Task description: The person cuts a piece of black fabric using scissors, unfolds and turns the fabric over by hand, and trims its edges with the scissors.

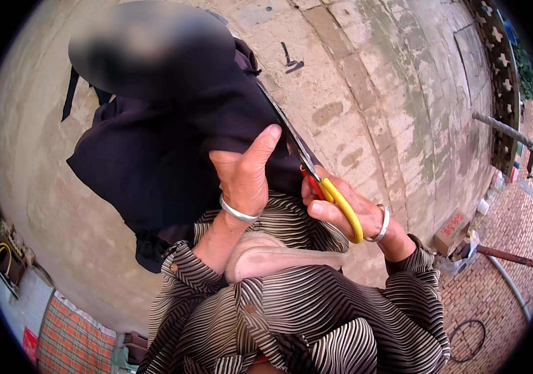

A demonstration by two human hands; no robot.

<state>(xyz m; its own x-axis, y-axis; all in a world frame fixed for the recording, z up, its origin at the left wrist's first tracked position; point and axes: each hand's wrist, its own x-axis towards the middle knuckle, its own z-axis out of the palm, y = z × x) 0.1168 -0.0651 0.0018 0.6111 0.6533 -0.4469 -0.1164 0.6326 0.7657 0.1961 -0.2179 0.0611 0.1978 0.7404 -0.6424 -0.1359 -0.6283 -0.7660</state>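
Dark fabric (148, 156) is spread across my lap in loose folds. My left hand (244, 174) grips its near edge, thumb on top and the other fingers hidden behind or under the cloth. In my right hand (347, 202) is a pair of scissors (297, 143) with yellow and red handles. Their long blades point up and left along the right edge of the fabric, close to my left thumb. Whether the blades are touching the cloth I cannot tell. Each wrist wears a silver bangle.
A small dark strip (291, 62) lies on the worn concrete ground (372, 118). To the right are a cardboard box (452, 230), a rusty pole (509, 257) and brick paving (497, 299). A plaid cloth (73, 330) is at lower left. The upper left is blurred.
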